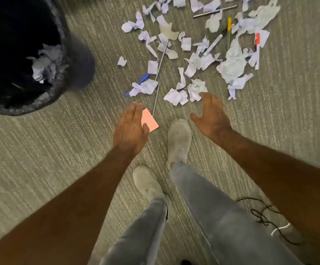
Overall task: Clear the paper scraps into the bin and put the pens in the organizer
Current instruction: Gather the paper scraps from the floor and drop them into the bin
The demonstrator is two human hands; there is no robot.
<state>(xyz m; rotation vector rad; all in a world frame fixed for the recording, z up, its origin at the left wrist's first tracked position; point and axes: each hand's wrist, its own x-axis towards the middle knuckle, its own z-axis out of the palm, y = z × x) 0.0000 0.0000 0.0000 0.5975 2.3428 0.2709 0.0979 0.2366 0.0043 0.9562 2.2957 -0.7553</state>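
So both hands, left hand (129, 131) and right hand (210, 113), hang spread and empty; paper scraps (176, 97) lie just beyond the right fingertips on the carpet (40, 159).

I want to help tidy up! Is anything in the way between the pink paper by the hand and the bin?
Nothing visible is. The pink paper lies on the carpet beside the left hand, and the bin stands up and to the left. Only bare carpet shows between them. The other scraps and pens lie off to the right.

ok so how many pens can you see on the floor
5: a blue pen under a scrap, a thin silver pen beside it, another silver one at top, a clear pen and a yellow pen. Scraps may hide more.
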